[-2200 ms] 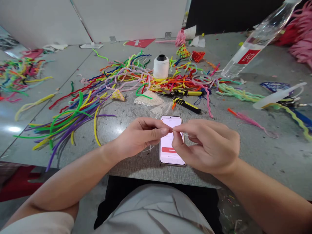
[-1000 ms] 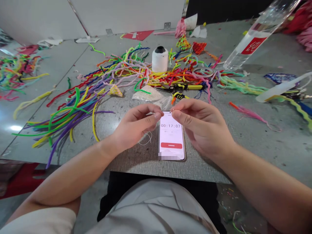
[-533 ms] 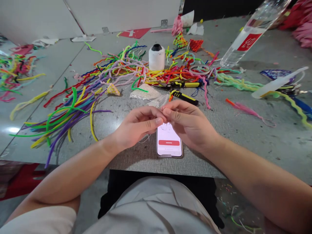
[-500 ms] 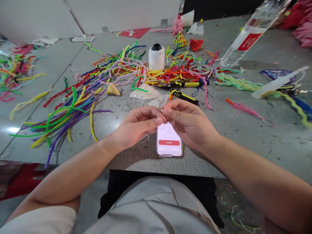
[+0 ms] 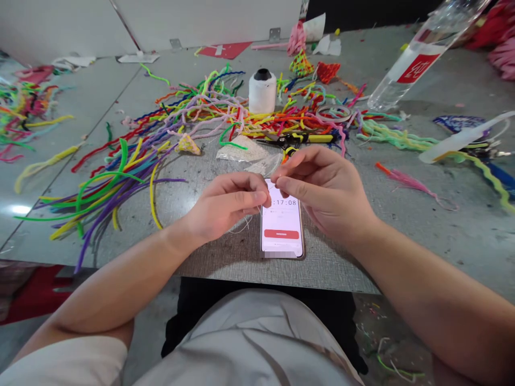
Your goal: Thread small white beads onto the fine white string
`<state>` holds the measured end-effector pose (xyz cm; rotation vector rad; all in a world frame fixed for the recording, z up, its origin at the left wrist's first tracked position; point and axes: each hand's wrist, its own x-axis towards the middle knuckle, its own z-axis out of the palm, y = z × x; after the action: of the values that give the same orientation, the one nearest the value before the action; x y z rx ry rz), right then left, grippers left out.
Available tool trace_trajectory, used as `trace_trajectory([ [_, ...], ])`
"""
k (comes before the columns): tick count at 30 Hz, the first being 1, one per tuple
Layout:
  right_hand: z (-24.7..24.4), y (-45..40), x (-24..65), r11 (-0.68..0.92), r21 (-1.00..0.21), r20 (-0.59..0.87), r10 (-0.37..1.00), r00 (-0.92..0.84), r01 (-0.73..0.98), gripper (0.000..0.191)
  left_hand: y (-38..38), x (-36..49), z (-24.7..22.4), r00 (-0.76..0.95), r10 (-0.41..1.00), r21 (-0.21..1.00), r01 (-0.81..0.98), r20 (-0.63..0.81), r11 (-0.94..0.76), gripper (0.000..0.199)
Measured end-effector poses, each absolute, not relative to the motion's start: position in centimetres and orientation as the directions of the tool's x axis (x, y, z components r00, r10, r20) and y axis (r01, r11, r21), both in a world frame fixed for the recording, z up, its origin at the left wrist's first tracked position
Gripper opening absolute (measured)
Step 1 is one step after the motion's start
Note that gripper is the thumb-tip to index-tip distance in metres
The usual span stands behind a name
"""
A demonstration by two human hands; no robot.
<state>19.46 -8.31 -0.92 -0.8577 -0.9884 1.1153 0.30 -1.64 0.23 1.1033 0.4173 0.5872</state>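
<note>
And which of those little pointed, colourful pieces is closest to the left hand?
The pale yellow one, left of the clear bag; the red-orange one and the multicoloured one both lie farther back, right of the white spool.

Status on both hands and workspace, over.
Left hand pinching thin thread. Right hand alongside, grip unclear. Phone beneath, pliers partly hidden behind right hand.
</note>
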Motion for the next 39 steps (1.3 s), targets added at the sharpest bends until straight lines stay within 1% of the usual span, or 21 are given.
trace_trajectory([
  [4,-1.2,-8.2,19.7,0.28,-0.93,0.25,0.957,0.15,-0.236,0.033,-1.7,0.4,0.5,0.754,0.656,0.913,-0.25,-0.026,0.323,0.021],
  [10,-1.4,-7.8,20.4,0.378,-0.922,0.359,0.917,0.172,-0.089,0.025,-1.7,0.5,1.0,0.722,0.691,0.893,-0.297,-0.021,0.337,0.02],
  [14,-1.3,-8.0,20.7,0.463,-0.886,0.46,0.865,0.2,0.032,0.015,-1.7,0.5,1.1,0.725,0.688,0.889,-0.294,-0.034,0.353,0.02],
  [16,-1.2,-8.2,20.8,0.509,-0.854,0.521,0.833,0.185,0.108,0.016,-1.6,0.5,1.2,0.732,0.68,0.875,-0.298,-0.047,0.381,0.019],
  [19,-1.0,-8.5,20.8,0.588,-0.768,0.618,0.785,0.053,0.253,0.02,-1.5,0.4,1.3,0.74,0.668,0.85,-0.305,-0.071,0.429,0.019],
  [21,-1.0,-8.4,20.7,0.667,-0.662,0.701,0.712,-0.032,0.341,0.02,-1.5,0.4,1.4,0.744,0.663,0.847,-0.295,-0.088,0.443,0.019],
  [23,-1.1,-8.3,20.4,0.728,-0.551,0.779,0.624,-0.061,0.409,0.013,-1.4,0.4,1.4,0.746,0.658,0.851,-0.28,-0.097,0.443,0.02],
  [25,-1.2,-8.2,20.2,0.75,-0.486,0.817,0.572,-0.071,0.449,0.006,-1.4,0.4,1.4,0.748,0.657,0.854,-0.276,-0.097,0.44,0.023],
  [28,-1.3,-8.2,20.1,0.734,-0.467,0.818,0.571,-0.075,0.494,0.01,-1.4,0.4,1.4,0.751,0.653,0.853,-0.276,-0.096,0.443,0.025],
  [31,-1.2,-8.4,20.3,0.679,-0.472,0.787,0.612,-0.078,0.562,0.011,-1.3,0.4,1.3,0.751,0.652,0.855,-0.269,-0.102,0.444,0.023],
  [34,-1.3,-8.5,20.4,0.607,-0.483,0.749,0.66,-0.062,0.631,0.018,-1.3,0.3,1.1,0.738,0.667,0.865,-0.263,-0.105,0.427,0.022],
  [36,-1.4,-8.6,20.4,0.575,-0.506,0.729,0.684,-0.037,0.643,0.019,-1.3,0.3,1.0,0.74,0.665,0.876,-0.253,-0.098,0.411,0.023],
  [39,-1.6,-8.6,20.2,0.563,-0.567,0.704,0.71,-0.001,0.601,0.018,-1.4,0.3,1.0,0.751,0.655,0.883,-0.252,-0.079,0.396,0.025],
])
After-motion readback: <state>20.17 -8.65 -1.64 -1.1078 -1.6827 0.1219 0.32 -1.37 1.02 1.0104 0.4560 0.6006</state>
